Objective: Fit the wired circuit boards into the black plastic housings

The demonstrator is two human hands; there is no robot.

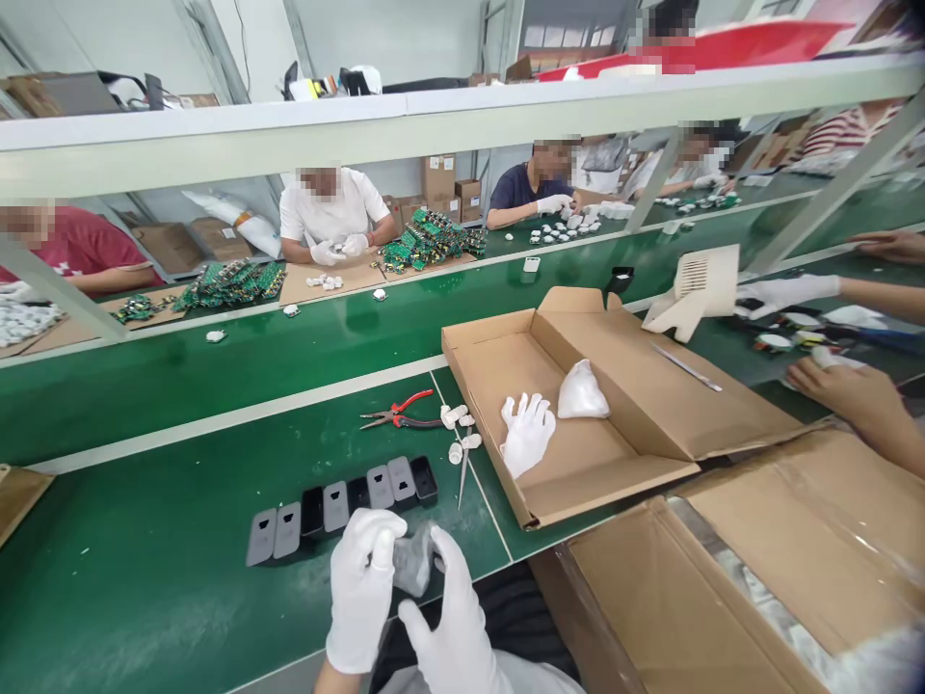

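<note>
My left hand [363, 583], in a white glove, is closed on a crumpled clear plastic bag [413, 562] just over the table's front edge. White-gloved too, my right hand [457, 617] is at the bag's right side, its thumb spread from the fingers and its fingertips near or touching the plastic. What the bag contains cannot be made out. Beyond my hands runs a slanted row of several small grey and black plastic cases [336, 506]. Red-handled pliers [397, 414], white plastic pieces [455, 451] and metal tweezers [463, 472] lie behind them.
An open cardboard box [498, 361] holds a white glove [527, 432] and a white bag [582, 390]. A larger carton [650, 588] stands front right. A co-worker's gloved hands reach in at right by a cream plastic holder [704, 284]. Other people sit across the green conveyor [318, 337].
</note>
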